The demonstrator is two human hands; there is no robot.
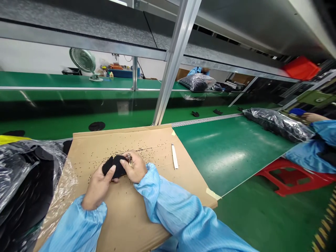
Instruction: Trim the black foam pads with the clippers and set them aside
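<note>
A folded black fabric piece [118, 166] is held over the cardboard sheet [131, 217]. My left hand [98, 183] is closed on its left and lower side, the thumb lying across the front. At the upper right of the piece, my right hand [136, 168] is closed, its thumb pressed to the fabric. Between the right thumb and fingers shows a small shiny metal tool [130, 159], partly hidden, so its exact kind is unclear. Many tiny black bits [147, 150] are scattered over the cardboard beyond both hands.
A white strip [174, 156] lies on the cardboard's right side. At left, a clear plastic bag [15, 164] holds black pieces. Past a metal post [172, 59], a green conveyor carries a black round piece [97, 126]. A co-worker's blue sleeve [324, 133] and red stool [286, 175] are at right.
</note>
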